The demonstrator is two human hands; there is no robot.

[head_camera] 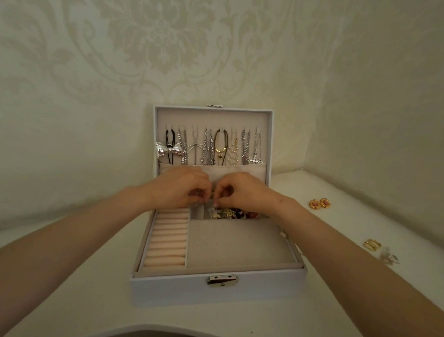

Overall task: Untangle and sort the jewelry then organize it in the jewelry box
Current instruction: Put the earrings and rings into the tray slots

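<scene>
Head view | left grip (184,189) and right grip (243,193) both pinch a tiny piece (211,203), too small to name, over jewelry box (215,291) back compartment | risk: a slip would drop it into the loose heap (234,213) below, where it could tangle.

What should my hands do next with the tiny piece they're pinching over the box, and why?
Probably lower it into the back compartment right beneath. Your left hand and right hand pinch the small piece, too small to identify, just above that slot, which looks free, while the neighbouring slot holds mixed jewelry.
</scene>
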